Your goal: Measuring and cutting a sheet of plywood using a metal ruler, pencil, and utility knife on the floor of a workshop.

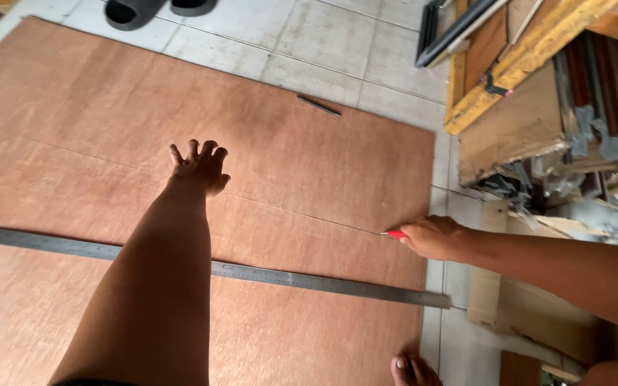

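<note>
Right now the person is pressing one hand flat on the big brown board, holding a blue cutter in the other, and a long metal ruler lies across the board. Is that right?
Almost. The head view shows the cutter in the right hand is red, not blue. The left hand does press on the brown board, and the long metal ruler lies across it.

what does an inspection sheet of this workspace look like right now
surface: large reddish plywood sheet lying flat on a tiled floor, a thin line scored across it
job's things: long steel ruler lying across the sheet; red-handled cutter
clutter: small dark tool near the sheet's far edge
grips: left hand pressed flat on the sheet, fingers spread; right hand closed on the cutter at the sheet's right edge
cables: nothing seen
surroundings: stacked wooden frames and boards to the right; dark sandals at the top; a bare foot at the bottom
</note>
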